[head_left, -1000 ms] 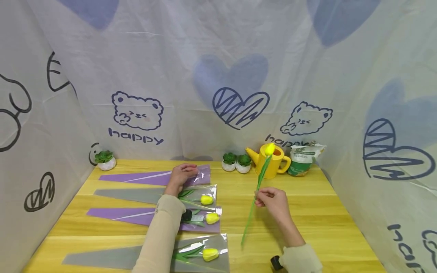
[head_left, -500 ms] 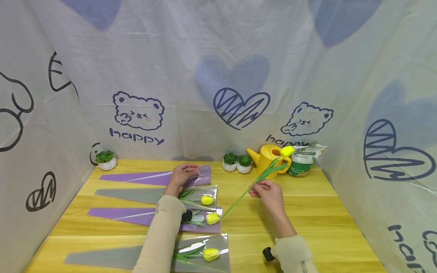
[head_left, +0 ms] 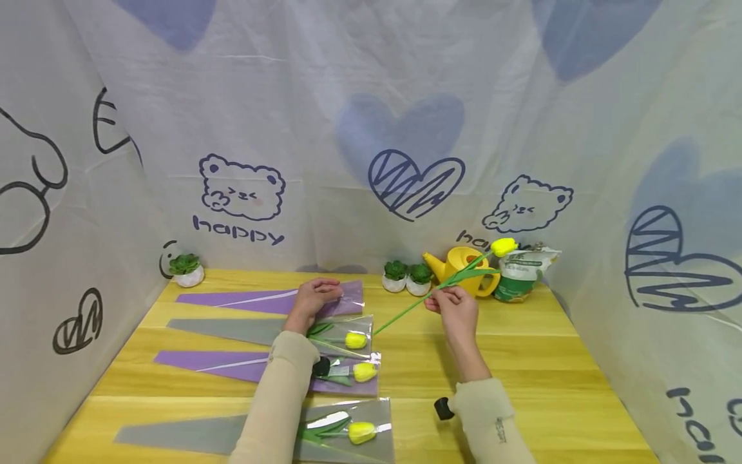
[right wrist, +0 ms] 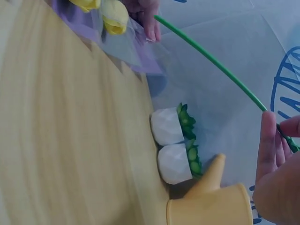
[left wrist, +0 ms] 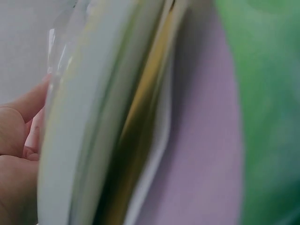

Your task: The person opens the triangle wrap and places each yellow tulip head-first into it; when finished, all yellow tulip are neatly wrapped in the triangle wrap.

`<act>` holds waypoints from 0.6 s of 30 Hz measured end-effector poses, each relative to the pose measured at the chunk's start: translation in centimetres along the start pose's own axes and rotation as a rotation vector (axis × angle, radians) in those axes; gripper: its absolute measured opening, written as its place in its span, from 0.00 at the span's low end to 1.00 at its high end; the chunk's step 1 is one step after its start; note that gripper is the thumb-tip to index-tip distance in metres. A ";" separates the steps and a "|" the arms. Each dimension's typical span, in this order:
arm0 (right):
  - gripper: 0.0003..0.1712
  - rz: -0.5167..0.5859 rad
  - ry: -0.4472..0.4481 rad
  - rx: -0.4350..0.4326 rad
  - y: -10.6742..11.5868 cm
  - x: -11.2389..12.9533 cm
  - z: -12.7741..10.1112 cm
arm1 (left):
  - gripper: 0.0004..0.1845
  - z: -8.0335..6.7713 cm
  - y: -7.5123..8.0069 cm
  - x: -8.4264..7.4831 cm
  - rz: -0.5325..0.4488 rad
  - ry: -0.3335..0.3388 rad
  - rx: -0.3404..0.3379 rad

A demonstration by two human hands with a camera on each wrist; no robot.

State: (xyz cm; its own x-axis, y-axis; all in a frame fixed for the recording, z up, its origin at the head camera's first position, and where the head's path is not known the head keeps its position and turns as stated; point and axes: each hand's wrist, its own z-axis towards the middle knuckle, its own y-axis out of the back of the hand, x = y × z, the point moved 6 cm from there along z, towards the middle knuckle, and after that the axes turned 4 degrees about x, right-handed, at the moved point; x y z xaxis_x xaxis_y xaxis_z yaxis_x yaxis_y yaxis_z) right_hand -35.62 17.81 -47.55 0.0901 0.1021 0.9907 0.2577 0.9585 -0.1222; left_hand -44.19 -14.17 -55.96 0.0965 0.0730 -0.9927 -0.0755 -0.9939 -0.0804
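My right hand [head_left: 459,314] pinches the green stem of a yellow artificial tulip [head_left: 504,247], held tilted with its bloom up and right in front of the watering can. The bare lower end of the tulip stem [right wrist: 211,58] points toward my left hand in the right wrist view. At the back of the table lies a flat purple flower sleeve [head_left: 351,298] with a clear front. Near its wide right end, my left hand [head_left: 315,298] pinches the clear film, its fingertips at the film's edge in the left wrist view.
Three sleeves with yellow tulips lie in front: a grey sleeve [head_left: 232,329], a purple sleeve [head_left: 220,365] and another grey sleeve [head_left: 197,435]. Along the back stand two potted succulents [head_left: 407,278], a yellow watering can [head_left: 458,261] and a white-green bag [head_left: 516,277]. Another succulent [head_left: 189,270] stands far left.
My right hand has moved slightly back, turning the tulip from nearly upright to a slant, bloom swung right and stem end swung left toward the sleeves. My left hand stays at the back purple sleeve.
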 end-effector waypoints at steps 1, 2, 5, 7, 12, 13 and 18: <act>0.07 0.011 0.010 -0.016 0.1 0.0 0.2 | 0.20 0.0 0.0 0.0 -0.002 -0.001 -0.003; 0.08 0.022 0.017 -0.030 0.2 0.0 0.4 | 0.20 0.0 0.0 0.0 -0.004 -0.002 -0.005; 0.10 0.060 0.014 -0.053 0.1 -0.5 0.9 | 0.21 0.0 0.0 -0.1 -0.009 -0.005 -0.004; 0.12 0.094 0.000 -0.055 -0.1 -1.1 1.3 | 0.21 0.0 0.0 -0.1 -0.008 -0.004 0.002; 0.11 0.157 -0.045 -0.050 -1.2 -2.5 1.8 | 0.21 -0.1 -0.1 -0.2 -0.002 0.005 0.010; 0.10 0.165 -0.050 -0.050 -1.4 -2.7 1.8 | 0.21 -0.1 -0.1 -0.2 0.000 0.006 0.010; 0.08 0.198 -0.041 -0.051 -2.3 -3.5 1.9 | 0.20 -0.1 -0.1 -0.1 0.002 0.001 0.004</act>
State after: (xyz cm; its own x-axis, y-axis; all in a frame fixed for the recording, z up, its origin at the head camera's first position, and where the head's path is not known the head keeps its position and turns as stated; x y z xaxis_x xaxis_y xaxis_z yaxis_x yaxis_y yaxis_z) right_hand -38.38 15.72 -50.59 0.1044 0.2988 0.9486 0.2875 0.9040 -0.3164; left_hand -44.10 -14.13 -55.80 0.0969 0.0705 -0.9928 -0.0802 -0.9937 -0.0783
